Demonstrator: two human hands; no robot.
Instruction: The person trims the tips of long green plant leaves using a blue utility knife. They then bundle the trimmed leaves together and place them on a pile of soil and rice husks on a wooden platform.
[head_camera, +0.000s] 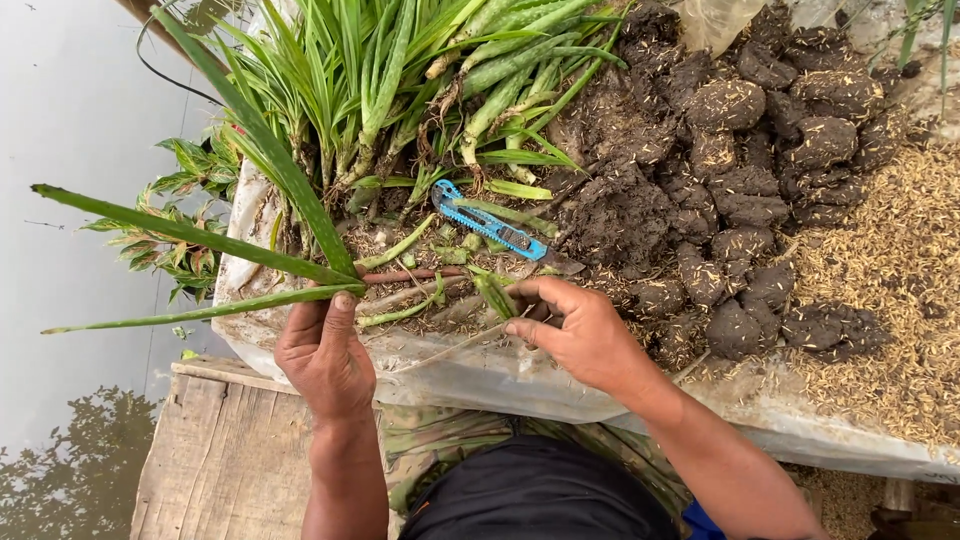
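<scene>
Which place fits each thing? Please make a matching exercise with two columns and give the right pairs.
Things:
1. blue plastic utility knife
2. long green leafy plant cutting
3. dark round soil clumps
4. pale loose rice husks

Places:
A. at the far right
B. held in the left hand
C. lying just beyond the right hand
D. piled between the knife and the husks

Pairs: 1-C, 2-B, 3-D, 4-A

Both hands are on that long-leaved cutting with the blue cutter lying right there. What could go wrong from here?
1. The blue utility knife lies just beyond the right hand; a careless reach might meet its blade.
2. The left hand pinches the cutting at its base; its long leaves hang over the water and could drop in.
</scene>
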